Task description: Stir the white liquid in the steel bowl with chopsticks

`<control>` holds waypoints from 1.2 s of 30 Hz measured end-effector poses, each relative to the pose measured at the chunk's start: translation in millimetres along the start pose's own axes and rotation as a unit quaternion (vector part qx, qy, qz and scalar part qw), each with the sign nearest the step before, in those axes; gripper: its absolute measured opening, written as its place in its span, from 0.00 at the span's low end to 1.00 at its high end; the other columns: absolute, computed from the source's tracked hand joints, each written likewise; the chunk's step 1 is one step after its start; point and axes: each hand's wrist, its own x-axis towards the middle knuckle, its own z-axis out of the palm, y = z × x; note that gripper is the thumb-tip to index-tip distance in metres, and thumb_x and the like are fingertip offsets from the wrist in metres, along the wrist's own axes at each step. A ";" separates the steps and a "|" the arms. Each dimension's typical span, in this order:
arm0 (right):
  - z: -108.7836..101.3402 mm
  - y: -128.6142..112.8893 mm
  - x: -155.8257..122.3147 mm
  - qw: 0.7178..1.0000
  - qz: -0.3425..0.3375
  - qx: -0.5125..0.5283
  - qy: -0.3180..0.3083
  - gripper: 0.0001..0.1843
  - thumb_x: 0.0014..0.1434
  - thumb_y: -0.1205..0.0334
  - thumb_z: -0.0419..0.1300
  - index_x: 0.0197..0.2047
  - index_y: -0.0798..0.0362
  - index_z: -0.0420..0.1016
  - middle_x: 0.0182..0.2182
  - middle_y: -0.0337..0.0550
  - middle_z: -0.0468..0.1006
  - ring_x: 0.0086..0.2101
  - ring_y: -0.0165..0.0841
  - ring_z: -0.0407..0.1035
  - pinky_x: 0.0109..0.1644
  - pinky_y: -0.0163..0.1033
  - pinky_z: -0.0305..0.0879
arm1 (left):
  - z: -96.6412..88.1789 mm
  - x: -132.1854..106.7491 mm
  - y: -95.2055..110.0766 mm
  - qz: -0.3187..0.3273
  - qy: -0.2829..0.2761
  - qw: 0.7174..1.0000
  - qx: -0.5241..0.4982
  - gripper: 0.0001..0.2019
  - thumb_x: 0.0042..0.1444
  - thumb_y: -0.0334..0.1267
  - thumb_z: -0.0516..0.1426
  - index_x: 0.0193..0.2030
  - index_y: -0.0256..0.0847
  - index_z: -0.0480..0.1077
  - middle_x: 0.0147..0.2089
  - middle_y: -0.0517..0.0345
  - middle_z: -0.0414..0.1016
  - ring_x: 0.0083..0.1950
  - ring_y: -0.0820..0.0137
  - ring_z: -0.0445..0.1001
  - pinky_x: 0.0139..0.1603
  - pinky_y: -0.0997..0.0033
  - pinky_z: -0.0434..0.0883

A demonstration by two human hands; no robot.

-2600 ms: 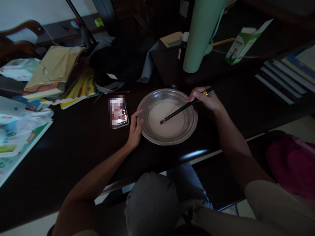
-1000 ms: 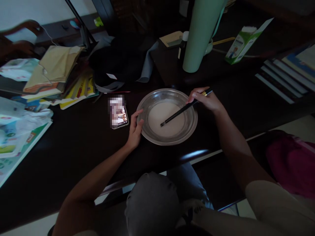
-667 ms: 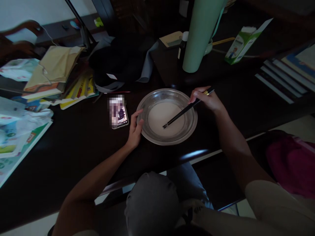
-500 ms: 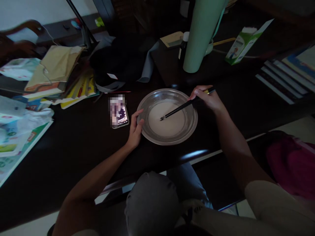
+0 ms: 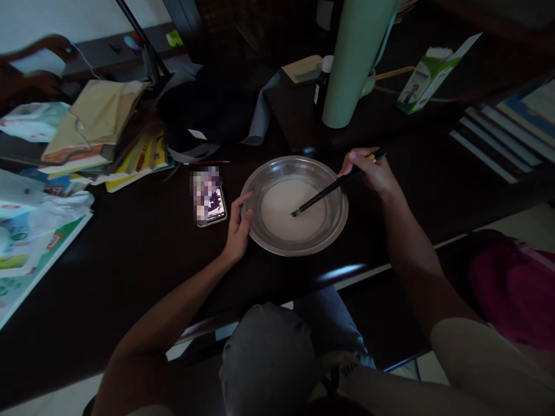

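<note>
A round metal basin (image 5: 296, 251) stands on the dark table, with a whitish liquid (image 5: 281, 202) covering its bottom. My left hand (image 5: 239, 228) is closed on the basin's left rim, thumb on the near side and fingers along the outside. My right hand (image 5: 370, 169), above the right rim, grips a pair of dark chopsticks (image 5: 323, 193) with gold bands near the top. They slant down to the left, held close together, and their tips dip into the liquid near the middle. A lit phone (image 5: 210, 199) lies left of the basin.
Books and papers (image 5: 97, 121) pile up at the left. Behind the basin stand a tall green bottle (image 5: 358, 63), a small dark bottle (image 5: 323, 84) and a green-white carton (image 5: 422, 84). Stacked books (image 5: 498, 138) lie at the right. A black cloth item (image 5: 208, 110) lies behind the phone.
The chopstick tips have moved right and slightly nearer me through the liquid. My right hand has shifted a little to the right. My left hand and the basin have stayed put.
</note>
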 end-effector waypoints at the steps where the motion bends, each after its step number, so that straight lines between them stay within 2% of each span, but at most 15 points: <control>1: 0.2 -0.6 -0.3 1.000 0.005 0.004 -0.007 0.23 0.59 0.40 0.63 0.21 0.47 0.79 0.19 0.39 0.77 0.24 0.32 0.73 0.33 0.40 0.69 | 0.1 0.1 0.4 0.000 0.001 1.000 0.001 0.21 0.66 0.53 0.54 0.63 0.53 0.65 0.64 0.54 0.66 0.66 0.59 0.65 0.71 0.50 0.60; 6: 5.1 -2.9 -0.7 0.997 0.011 -0.022 -0.072 0.22 0.56 0.38 0.65 0.25 0.48 0.81 0.24 0.40 0.81 0.29 0.33 0.76 0.37 0.41 0.72 | 0.5 0.3 1.9 -0.005 0.012 1.000 -0.002 0.22 0.64 0.55 0.56 0.61 0.52 0.67 0.62 0.53 0.69 0.63 0.59 0.68 0.68 0.51 0.64; 9: 2.8 -0.4 0.2 0.999 -0.001 -0.023 -0.024 0.22 0.57 0.40 0.64 0.25 0.48 0.81 0.23 0.40 0.80 0.27 0.32 0.75 0.36 0.40 0.70 | 0.4 0.1 1.3 -0.008 0.011 1.000 -0.011 0.22 0.64 0.55 0.56 0.62 0.52 0.67 0.63 0.53 0.68 0.63 0.59 0.68 0.68 0.51 0.64; 12: -0.2 0.9 0.0 1.000 -0.006 -0.001 0.009 0.24 0.58 0.39 0.64 0.21 0.48 0.79 0.20 0.40 0.78 0.24 0.33 0.73 0.33 0.41 0.69 | 0.2 0.0 1.2 -0.004 0.010 1.000 -0.004 0.21 0.65 0.54 0.56 0.62 0.52 0.67 0.63 0.53 0.68 0.64 0.59 0.67 0.70 0.51 0.62; 18: 4.7 -4.4 -1.7 0.997 0.011 -0.016 -0.076 0.22 0.57 0.38 0.64 0.24 0.48 0.81 0.22 0.40 0.79 0.28 0.33 0.75 0.36 0.41 0.70 | -0.1 0.2 2.0 0.003 0.008 1.000 0.000 0.21 0.65 0.54 0.55 0.62 0.51 0.67 0.63 0.53 0.67 0.64 0.59 0.66 0.70 0.51 0.61; 23: 1.3 -3.1 -1.1 1.000 0.005 -0.005 -0.010 0.22 0.58 0.41 0.64 0.23 0.49 0.80 0.21 0.39 0.78 0.26 0.32 0.74 0.33 0.39 0.67 | -0.4 0.1 0.3 -0.001 0.005 1.000 0.000 0.21 0.66 0.54 0.55 0.62 0.52 0.66 0.63 0.54 0.68 0.64 0.59 0.67 0.69 0.51 0.62; 26: 1.3 -2.8 -1.8 0.999 0.016 0.008 -0.032 0.24 0.58 0.40 0.64 0.22 0.50 0.79 0.20 0.40 0.78 0.25 0.32 0.75 0.33 0.39 0.67 | -0.6 0.2 -0.6 0.001 0.007 1.000 0.004 0.21 0.66 0.53 0.55 0.62 0.52 0.66 0.63 0.54 0.68 0.64 0.59 0.67 0.69 0.51 0.63; 30: 4.1 -3.0 -1.5 0.997 0.015 -0.020 -0.073 0.25 0.55 0.37 0.64 0.25 0.51 0.81 0.23 0.41 0.79 0.28 0.31 0.75 0.37 0.39 0.70 | -0.7 0.0 -1.7 0.008 0.003 1.000 0.004 0.21 0.66 0.53 0.54 0.62 0.52 0.65 0.64 0.54 0.67 0.65 0.59 0.66 0.69 0.51 0.62; 34: 0.8 -1.1 -0.8 1.000 0.004 -0.021 -0.018 0.24 0.58 0.39 0.63 0.24 0.50 0.80 0.22 0.40 0.78 0.26 0.31 0.74 0.34 0.39 0.68 | -0.4 -0.4 -1.4 0.002 -0.002 1.000 -0.003 0.21 0.66 0.53 0.54 0.63 0.52 0.65 0.64 0.54 0.66 0.65 0.60 0.66 0.70 0.51 0.61; 36: -0.5 -1.0 -1.2 1.000 0.005 -0.008 -0.011 0.24 0.59 0.39 0.63 0.22 0.49 0.79 0.21 0.40 0.78 0.25 0.31 0.74 0.32 0.40 0.68 | -0.1 -0.3 -0.6 -0.002 0.001 1.000 -0.005 0.21 0.66 0.53 0.54 0.62 0.52 0.65 0.63 0.54 0.67 0.64 0.60 0.67 0.69 0.52 0.62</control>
